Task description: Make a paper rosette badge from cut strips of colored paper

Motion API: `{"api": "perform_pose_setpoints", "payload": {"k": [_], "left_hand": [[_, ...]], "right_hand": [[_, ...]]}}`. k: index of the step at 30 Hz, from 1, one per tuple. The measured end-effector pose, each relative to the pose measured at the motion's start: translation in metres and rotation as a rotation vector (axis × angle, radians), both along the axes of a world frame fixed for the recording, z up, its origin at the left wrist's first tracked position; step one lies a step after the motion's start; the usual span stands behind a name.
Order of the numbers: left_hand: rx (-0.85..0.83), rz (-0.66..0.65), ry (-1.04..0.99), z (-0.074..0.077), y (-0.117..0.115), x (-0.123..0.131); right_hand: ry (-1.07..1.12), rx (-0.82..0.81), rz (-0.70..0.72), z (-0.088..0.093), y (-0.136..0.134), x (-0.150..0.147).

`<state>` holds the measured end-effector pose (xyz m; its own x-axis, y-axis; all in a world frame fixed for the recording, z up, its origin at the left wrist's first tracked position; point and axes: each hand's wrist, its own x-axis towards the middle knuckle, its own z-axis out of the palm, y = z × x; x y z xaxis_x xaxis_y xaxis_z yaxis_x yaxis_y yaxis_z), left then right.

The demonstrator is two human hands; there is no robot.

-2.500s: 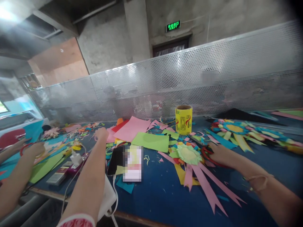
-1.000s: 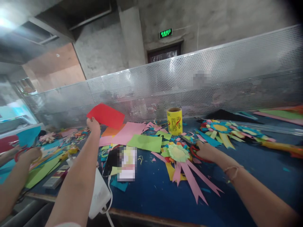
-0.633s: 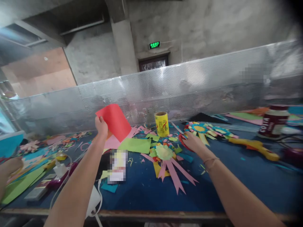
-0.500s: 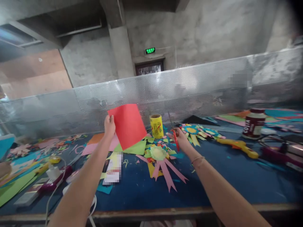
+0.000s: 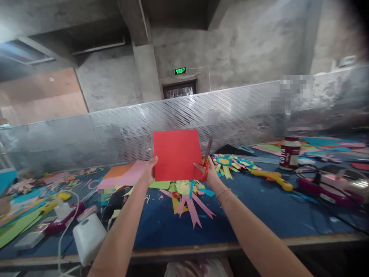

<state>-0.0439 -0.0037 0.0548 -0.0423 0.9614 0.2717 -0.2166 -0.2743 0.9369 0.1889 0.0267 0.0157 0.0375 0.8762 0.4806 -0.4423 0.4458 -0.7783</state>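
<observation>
A red paper sheet (image 5: pixel 176 154) is held upright in front of me, above the blue table (image 5: pixel 253 207). My left hand (image 5: pixel 149 172) pinches its lower left corner. My right hand (image 5: pixel 209 172) is closed on red-handled scissors (image 5: pixel 205 166), whose blades point up along the sheet's right edge; its thumb touches that edge. Just below the sheet lies a paper rosette with pink ribbon tails (image 5: pixel 188 197).
A perforated metal screen (image 5: pixel 236 111) runs along the table's far side. Pink and orange sheets (image 5: pixel 123 175) lie at left, a white charger block (image 5: pixel 88 237) with cables near the front edge. A blue-and-yellow rosette (image 5: pixel 227 161), a dark bottle (image 5: pixel 290 152) and a yellow tool (image 5: pixel 273 179) are at right.
My left hand lifted the red sheet from the paper pile and brought it to the middle. My right hand picked up the scissors and raised them to the sheet's right edge. The view swung right.
</observation>
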Motion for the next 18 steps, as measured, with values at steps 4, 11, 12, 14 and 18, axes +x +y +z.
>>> {"api": "perform_pose_setpoints", "payload": {"k": [4, 11, 12, 14, 18], "left_hand": [[-0.192, -0.139, 0.195, -0.025, -0.006, 0.016], [-0.069, 0.340, 0.035, -0.045, 0.010, 0.004], [-0.050, 0.397, 0.002, -0.046, 0.012, 0.001], [-0.015, 0.460, -0.023, -0.047, 0.014, -0.005], [0.005, 0.488, -0.006, -0.050, 0.013, -0.007]], "right_hand": [[0.049, 0.048, -0.069, -0.002, 0.009, 0.001], [-0.587, -0.108, -0.291, -0.022, 0.020, 0.013], [-0.762, -0.108, -0.351, -0.027, 0.022, 0.014], [-1.023, -0.084, -0.435, -0.035, 0.024, 0.013], [-1.119, -0.049, -0.438, -0.041, 0.024, 0.006]]}}
